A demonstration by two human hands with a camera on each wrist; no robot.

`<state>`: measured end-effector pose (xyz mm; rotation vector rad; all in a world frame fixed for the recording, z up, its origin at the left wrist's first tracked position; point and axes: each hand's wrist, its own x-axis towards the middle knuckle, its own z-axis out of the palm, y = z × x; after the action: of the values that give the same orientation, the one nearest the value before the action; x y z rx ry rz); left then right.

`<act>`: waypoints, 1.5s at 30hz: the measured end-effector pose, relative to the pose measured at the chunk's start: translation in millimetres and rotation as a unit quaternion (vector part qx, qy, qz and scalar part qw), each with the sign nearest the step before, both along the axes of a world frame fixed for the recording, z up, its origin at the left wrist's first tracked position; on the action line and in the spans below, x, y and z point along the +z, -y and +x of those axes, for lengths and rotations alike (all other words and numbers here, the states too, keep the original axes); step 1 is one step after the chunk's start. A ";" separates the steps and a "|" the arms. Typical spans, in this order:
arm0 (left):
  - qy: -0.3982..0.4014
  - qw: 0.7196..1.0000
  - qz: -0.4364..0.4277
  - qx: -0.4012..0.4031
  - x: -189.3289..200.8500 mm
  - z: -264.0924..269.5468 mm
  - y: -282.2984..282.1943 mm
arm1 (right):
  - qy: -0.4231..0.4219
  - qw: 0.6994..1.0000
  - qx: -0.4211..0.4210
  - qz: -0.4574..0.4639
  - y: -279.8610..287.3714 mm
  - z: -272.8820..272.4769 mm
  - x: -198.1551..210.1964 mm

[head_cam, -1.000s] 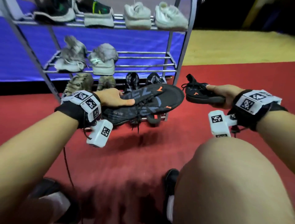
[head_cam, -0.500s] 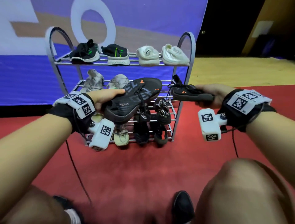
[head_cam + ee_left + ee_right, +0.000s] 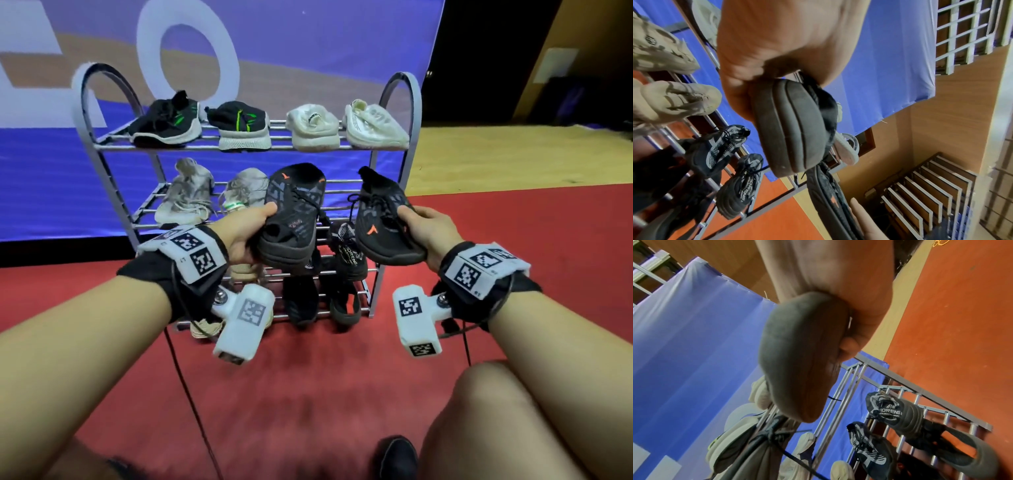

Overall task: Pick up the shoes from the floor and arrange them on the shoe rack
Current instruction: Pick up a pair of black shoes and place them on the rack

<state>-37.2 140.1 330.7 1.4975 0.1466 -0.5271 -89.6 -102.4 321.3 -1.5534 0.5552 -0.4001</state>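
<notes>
I hold a pair of black shoes with orange marks in front of the metal shoe rack (image 3: 412, 113). My left hand (image 3: 245, 233) grips the heel end of the left black shoe (image 3: 294, 212), toe pointing away toward the middle shelf. My right hand (image 3: 423, 229) grips the heel of the right black shoe (image 3: 385, 219), also toe-forward. In the left wrist view the dark heel sole (image 3: 791, 129) fills the palm; in the right wrist view the grey sole (image 3: 799, 353) sits against my fingers. The right half of the middle shelf (image 3: 346, 192) holds no shoes.
The top shelf carries two black-and-green shoes (image 3: 168, 120) and two white shoes (image 3: 376, 125). Two grey shoes (image 3: 185, 192) sit left on the middle shelf. Black patterned shoes (image 3: 347, 250) and tan shoes fill the bottom shelf. Red carpet (image 3: 308, 394) lies below; my knee (image 3: 507, 421) is at right.
Both hands have lifted and turned the black shoes from lying sideways to pointing toe-first at the middle shelf. My head has risen, so the whole rack shows.
</notes>
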 end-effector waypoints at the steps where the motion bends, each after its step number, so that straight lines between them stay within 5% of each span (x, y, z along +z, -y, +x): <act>1: 0.001 1.000 0.000 0.005 -1.1 4.9 4.6 | 0.002 1.000 -0.002 0.001 -0.1 3.3 -0.6; 11: -0.006 0.999 0.022 0.029 -25.4 46.4 51.2 | -0.008 0.999 -0.018 0.050 -13.9 50.7 -21.2; 17: -0.043 0.998 -0.024 0.031 -52.3 73.5 49.2 | 0.013 0.995 -0.025 0.092 0.3 79.4 -43.2; 21: -0.063 0.989 -0.128 0.043 -76.4 70.5 53.7 | -0.011 0.995 0.014 0.098 9.0 90.6 -63.0; 26: -0.050 0.980 -0.178 0.073 -94.2 53.8 64.9 | -0.074 0.983 0.090 0.142 14.6 100.5 -59.4; 34: -0.025 0.968 -0.245 0.052 -84.0 41.1 60.2 | -0.261 0.941 0.205 0.067 -1.0 52.3 -37.6; 39: -0.007 0.980 -0.182 0.078 -78.8 45.5 58.2 | -0.240 0.953 0.176 0.065 9.4 49.9 -33.1; 45: 0.023 0.977 -0.196 0.085 -83.9 56.0 56.4 | -0.091 0.986 0.103 0.094 7.6 42.7 -18.9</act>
<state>18.8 83.7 246.8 1.0981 0.1256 -0.3582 -46.9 -109.9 302.4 -1.4551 0.5491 -0.0456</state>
